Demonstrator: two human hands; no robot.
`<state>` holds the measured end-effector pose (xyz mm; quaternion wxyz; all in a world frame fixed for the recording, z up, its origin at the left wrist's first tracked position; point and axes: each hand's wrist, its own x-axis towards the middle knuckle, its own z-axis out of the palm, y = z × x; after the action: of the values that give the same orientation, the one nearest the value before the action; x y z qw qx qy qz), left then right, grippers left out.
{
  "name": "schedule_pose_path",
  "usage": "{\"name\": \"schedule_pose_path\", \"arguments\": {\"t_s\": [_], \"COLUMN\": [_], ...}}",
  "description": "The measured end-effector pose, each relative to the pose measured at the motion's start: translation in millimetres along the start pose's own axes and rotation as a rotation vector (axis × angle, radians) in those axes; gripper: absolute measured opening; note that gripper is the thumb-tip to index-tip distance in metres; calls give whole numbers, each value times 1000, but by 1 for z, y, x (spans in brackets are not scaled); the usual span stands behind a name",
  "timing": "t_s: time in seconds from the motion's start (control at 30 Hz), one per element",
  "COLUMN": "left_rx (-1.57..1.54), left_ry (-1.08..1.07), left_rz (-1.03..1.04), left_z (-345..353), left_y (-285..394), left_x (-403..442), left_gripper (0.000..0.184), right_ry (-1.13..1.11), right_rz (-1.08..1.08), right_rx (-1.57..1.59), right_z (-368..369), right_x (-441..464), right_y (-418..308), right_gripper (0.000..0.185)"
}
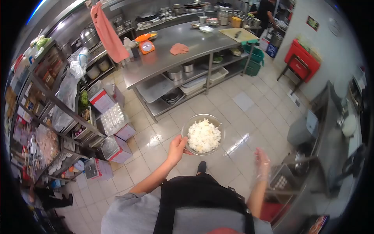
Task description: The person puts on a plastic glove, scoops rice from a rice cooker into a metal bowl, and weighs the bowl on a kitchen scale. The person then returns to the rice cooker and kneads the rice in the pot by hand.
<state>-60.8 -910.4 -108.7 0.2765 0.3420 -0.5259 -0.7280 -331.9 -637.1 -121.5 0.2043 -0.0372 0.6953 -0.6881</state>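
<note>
My left hand (179,149) grips the near left rim of a round metal bowl (217,120), thumb at the edge and fingers underneath. White cooked rice (204,135) fills the middle of the bowl, which is held over the floor in front of my body. Off to the right, apart from the bowl, hangs my right hand (263,162) in a clear plastic glove. Its fingers are loosely stretched and no object shows in them.
Ahead stands a steel worktable (163,64) with an orange scale (146,46), a pink cloth (179,48) and a cutting board (238,35). Loaded shelves and boxes (117,150) line the left. A grey bin (302,130) stands right. Other people are at back right and lower left.
</note>
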Motion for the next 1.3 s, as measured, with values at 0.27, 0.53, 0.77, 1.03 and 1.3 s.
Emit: {"name": "schedule_pose_path", "arguments": {"t_s": [0.27,0.53,0.77,1.03,1.3], "left_rx": [118,34,101,177,204], "left_ry": [462,720,591,706,1291], "left_rz": [186,229,160,356,99], "left_z": [-69,-169,-231,-301,-348], "left_y": [39,61,97,134,43], "left_x": [106,178,268,358,340], "left_gripper": [27,26,25,16,27], "right_ry": [-1001,-1262,-1235,-1040,-1017], "right_rz": [56,-24,72,38,-103], "right_rx": [-319,-342,-289,-187,30], "right_z": [312,534,616,805,1075], "right_x": [107,134,180,363,475], "right_y": [-26,-16,-29,-89,-145], "right_gripper": [44,40,51,21,15]}}
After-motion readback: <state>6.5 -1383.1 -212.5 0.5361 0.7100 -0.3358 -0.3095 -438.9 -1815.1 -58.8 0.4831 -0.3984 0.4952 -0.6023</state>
